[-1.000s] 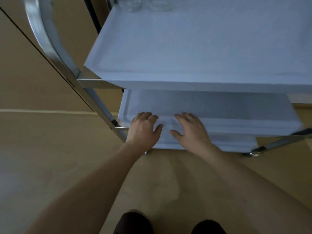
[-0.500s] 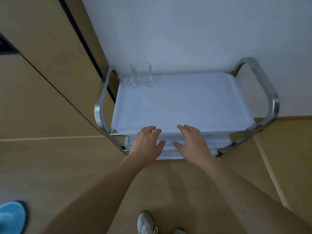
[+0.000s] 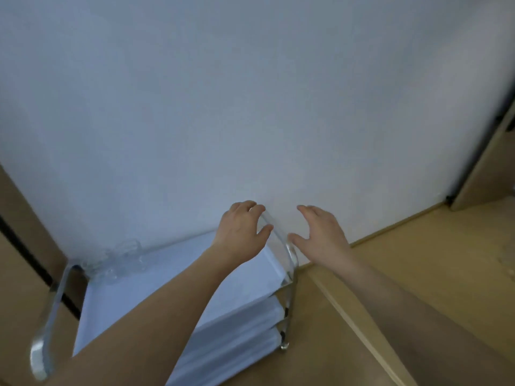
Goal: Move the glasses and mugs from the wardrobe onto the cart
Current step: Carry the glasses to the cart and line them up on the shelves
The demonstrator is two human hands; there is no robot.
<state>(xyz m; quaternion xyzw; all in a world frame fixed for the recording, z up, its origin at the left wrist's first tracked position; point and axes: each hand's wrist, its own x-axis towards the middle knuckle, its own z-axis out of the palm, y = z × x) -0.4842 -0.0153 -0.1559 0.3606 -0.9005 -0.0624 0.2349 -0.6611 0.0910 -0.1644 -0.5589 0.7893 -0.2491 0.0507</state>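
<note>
the person stood over the cart (image 3: 145, 291), which had three white shelves and shiny metal handles. the left hand (image 3: 239, 232) was held up over the far end of the cart, by its metal handle (image 3: 281, 246), with the fingers a little bent and holding nothing; it was hard to tell if it touched the handle. the right hand (image 3: 320, 235) was up in front of the white wall (image 3: 250, 93), just past the cart, with its fingers loose and spread, and it held nothing too. the clear glasses (image 3: 119, 259) stood close together at the back corner of the top shelf, next to the wall, and they looked blurry, so their number could not be told. no mug could be seen. a bit of wood furniture (image 3: 485, 174) showed at the far right, and this may have been the wardrobe, but its inside was hidden. both hands being free, it looked like a moment between trips, with some glasses already set down and more to fetch. the next move would likely call for turning to the wardrobe, reaching in, and taking hold of a glass or mug softly, then carrying it upright to a bare spot on the cart.
</note>
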